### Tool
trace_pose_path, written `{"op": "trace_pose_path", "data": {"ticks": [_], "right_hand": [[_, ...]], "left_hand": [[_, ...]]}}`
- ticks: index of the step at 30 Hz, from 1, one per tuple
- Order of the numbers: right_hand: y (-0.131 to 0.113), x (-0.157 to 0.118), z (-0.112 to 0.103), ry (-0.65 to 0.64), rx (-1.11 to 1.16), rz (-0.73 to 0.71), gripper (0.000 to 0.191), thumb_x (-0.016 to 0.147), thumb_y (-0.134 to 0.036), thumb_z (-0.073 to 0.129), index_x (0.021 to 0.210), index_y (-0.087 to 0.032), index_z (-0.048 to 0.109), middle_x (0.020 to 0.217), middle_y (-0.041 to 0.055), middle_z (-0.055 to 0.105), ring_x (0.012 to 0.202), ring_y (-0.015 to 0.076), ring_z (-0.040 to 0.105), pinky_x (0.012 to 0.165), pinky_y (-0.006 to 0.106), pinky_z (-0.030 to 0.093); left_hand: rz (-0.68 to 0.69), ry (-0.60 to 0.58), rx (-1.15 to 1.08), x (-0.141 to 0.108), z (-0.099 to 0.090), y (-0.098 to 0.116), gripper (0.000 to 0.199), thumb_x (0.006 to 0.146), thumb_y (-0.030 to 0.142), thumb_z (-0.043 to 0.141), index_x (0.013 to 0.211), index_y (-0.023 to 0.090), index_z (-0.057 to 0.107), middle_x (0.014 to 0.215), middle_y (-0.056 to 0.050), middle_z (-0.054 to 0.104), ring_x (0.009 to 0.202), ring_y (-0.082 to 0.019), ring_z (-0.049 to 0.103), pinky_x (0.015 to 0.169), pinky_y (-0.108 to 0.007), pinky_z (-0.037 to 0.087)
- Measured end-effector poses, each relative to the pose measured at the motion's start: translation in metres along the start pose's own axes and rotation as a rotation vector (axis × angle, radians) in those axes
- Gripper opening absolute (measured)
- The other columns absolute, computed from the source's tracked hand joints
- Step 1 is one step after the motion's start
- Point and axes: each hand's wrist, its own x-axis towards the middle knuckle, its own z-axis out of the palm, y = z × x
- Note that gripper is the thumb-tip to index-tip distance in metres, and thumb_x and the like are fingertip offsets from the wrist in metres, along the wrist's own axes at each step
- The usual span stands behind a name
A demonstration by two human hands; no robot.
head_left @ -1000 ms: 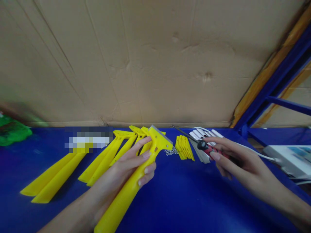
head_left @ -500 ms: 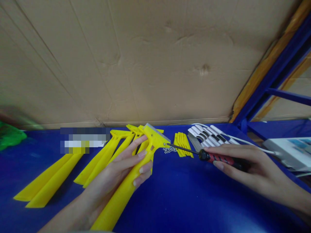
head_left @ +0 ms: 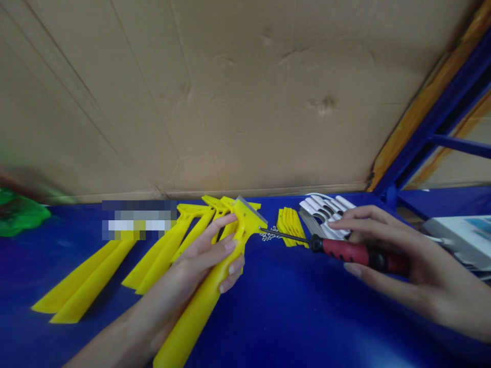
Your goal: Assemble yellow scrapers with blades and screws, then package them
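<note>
My left hand [head_left: 207,255] is wrapped round the yellow handle of a scraper [head_left: 203,306], whose head with a metal blade edge points up and away. In my right hand [head_left: 418,266] lies a screwdriver [head_left: 345,251] with a red and black handle, its rear part against the palm and the fingers loosely around it. The screwdriver's dark shaft points left, its tip at the right corner of the scraper head. Just behind the tip, small metal nuts or screws [head_left: 271,234] lie in a little heap beside a row of yellow plates [head_left: 292,226].
Several yellow scraper handles [head_left: 157,260] lie on the blue table [head_left: 276,317] to the left. White curved parts [head_left: 326,212] sit behind my right hand. A white box [head_left: 460,237] is at the right, green plastic [head_left: 23,212] at the far left, and a cardboard wall [head_left: 230,102] behind.
The fingers of my right hand have opened and slid back along the screwdriver, showing more of its handle. The whole view has shifted slightly.
</note>
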Motion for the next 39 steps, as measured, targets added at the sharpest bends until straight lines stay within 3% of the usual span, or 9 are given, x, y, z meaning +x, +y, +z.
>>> {"op": "trace_pose_path", "data": {"ticks": [2, 5, 8, 10, 14, 22, 29, 35, 39], "right_hand": [[0.001, 0.001, -0.001, 0.064, 0.052, 0.072, 0.029, 0.086, -0.045, 0.077, 0.114, -0.037, 0.078, 0.116, 0.0075, 0.077, 0.107, 0.0308, 0.075, 0.088, 0.042, 0.066], [0.001, 0.002, 0.005, 0.161, 0.132, 0.201, 0.03, 0.083, -0.05, 0.08, 0.106, -0.032, 0.075, 0.102, 0.0069, 0.08, 0.076, 0.025, 0.078, 0.064, 0.036, 0.067], [-0.002, 0.002, 0.012, 0.164, 0.269, 0.324, 0.034, 0.09, -0.058, 0.07, 0.107, -0.029, 0.072, 0.065, 0.0009, 0.071, 0.039, 0.0171, 0.062, 0.034, 0.028, 0.051], [-0.006, 0.003, 0.013, 0.176, 0.291, 0.353, 0.037, 0.091, -0.063, 0.065, 0.102, -0.028, 0.072, 0.05, -0.0034, 0.058, 0.03, 0.0145, 0.05, 0.027, 0.026, 0.038], [-0.009, 0.007, 0.011, 0.202, 0.244, 0.343, 0.036, 0.087, -0.063, 0.069, 0.088, -0.027, 0.076, 0.05, -0.0005, 0.059, 0.034, 0.0143, 0.047, 0.029, 0.027, 0.035], [-0.003, 0.005, 0.01, 0.199, 0.325, 0.436, 0.034, 0.093, -0.057, 0.066, 0.091, -0.025, 0.076, 0.051, -0.0008, 0.057, 0.04, 0.0142, 0.05, 0.041, 0.028, 0.038], [-0.005, 0.009, 0.011, 0.226, 0.228, 0.357, 0.051, 0.073, -0.074, 0.075, 0.08, -0.023, 0.08, 0.041, -0.0005, 0.055, 0.034, 0.0145, 0.045, 0.033, 0.024, 0.03], [-0.009, 0.011, 0.012, 0.274, 0.213, 0.398, 0.053, 0.068, -0.073, 0.078, 0.079, -0.021, 0.081, 0.045, 0.0015, 0.061, 0.033, 0.0136, 0.046, 0.031, 0.023, 0.033], [-0.008, 0.01, 0.01, 0.265, 0.154, 0.353, 0.047, 0.076, -0.068, 0.075, 0.081, -0.021, 0.081, 0.051, 0.0027, 0.066, 0.034, 0.0135, 0.048, 0.031, 0.023, 0.035]], "left_hand": [[0.007, -0.007, -0.005, 0.001, -0.001, -0.001, 0.06, 0.096, 0.025, 0.07, 0.146, 0.025, 0.037, 0.066, 0.003, 0.059, 0.049, -0.009, 0.049, 0.051, -0.022, 0.026], [0.02, -0.006, -0.01, 0.001, -0.001, -0.002, 0.053, 0.096, 0.025, 0.07, 0.141, 0.026, 0.042, 0.067, 0.003, 0.06, 0.049, -0.009, 0.05, 0.051, -0.022, 0.026], [0.027, -0.011, 0.025, -0.003, 0.004, -0.004, 0.049, 0.098, 0.027, 0.068, 0.14, 0.027, 0.042, 0.067, 0.003, 0.06, 0.048, -0.009, 0.049, 0.051, -0.022, 0.028], [0.015, -0.011, 0.049, -0.007, 0.009, -0.004, 0.051, 0.099, 0.03, 0.067, 0.142, 0.026, 0.04, 0.068, 0.003, 0.06, 0.05, -0.009, 0.049, 0.052, -0.022, 0.03], [0.024, 0.014, 0.038, -0.01, 0.013, 0.001, 0.061, 0.099, 0.029, 0.067, 0.151, 0.027, 0.035, 0.067, 0.004, 0.058, 0.051, -0.008, 0.048, 0.056, -0.022, 0.034], [0.042, 0.029, 0.028, -0.001, -0.002, 0.007, 0.079, 0.095, 0.023, 0.068, 0.159, 0.025, 0.021, 0.068, 0.004, 0.057, 0.05, -0.009, 0.048, 0.054, -0.022, 0.036], [-0.006, 0.051, 0.004, -0.002, 0.002, 0.004, 0.08, 0.095, 0.022, 0.069, 0.16, 0.024, 0.023, 0.067, 0.004, 0.057, 0.052, -0.011, 0.05, 0.053, -0.022, 0.035], [0.011, -0.018, -0.079, 0.001, -0.002, -0.001, 0.084, 0.092, 0.022, 0.075, 0.161, 0.024, 0.028, 0.069, 0.003, 0.057, 0.05, -0.011, 0.05, 0.053, -0.024, 0.032], [0.01, -0.02, -0.105, 0.0, -0.002, -0.002, 0.081, 0.09, 0.022, 0.076, 0.159, 0.024, 0.033, 0.07, 0.003, 0.055, 0.051, -0.01, 0.049, 0.052, -0.025, 0.029]]}}
